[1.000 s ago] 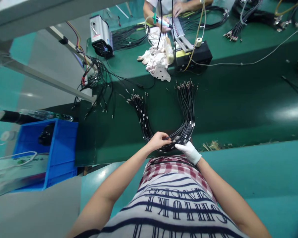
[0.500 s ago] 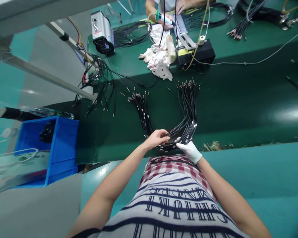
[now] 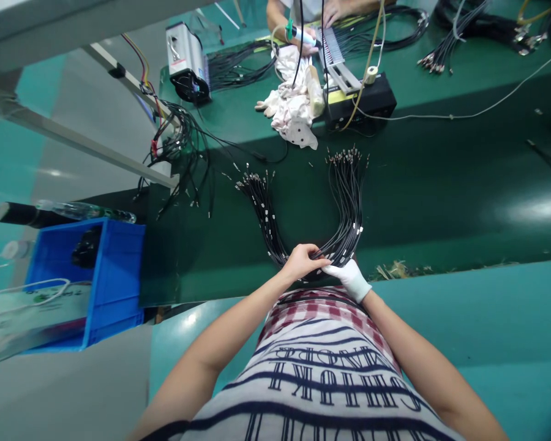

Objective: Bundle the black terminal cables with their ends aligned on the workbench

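**Two hands meet at the bend of a cable bundle**

A U-shaped bundle of black cables (image 3: 344, 208) lies at the centre of the frame on a dark green work surface (image 3: 441, 196), its metal-tipped ends fanned toward the top. At the bottom of the bend, the bare left hand (image 3: 303, 262) curls its fingers closed over the strands, while the white-gloved right hand (image 3: 348, 277) pinches them from the other side, the two hands touching. A blue bin (image 3: 110, 275) sits at lower left. At upper centre, a white cloth (image 3: 289, 110) lies beside a black box (image 3: 362, 101), where another person's hands (image 3: 335, 12) work.
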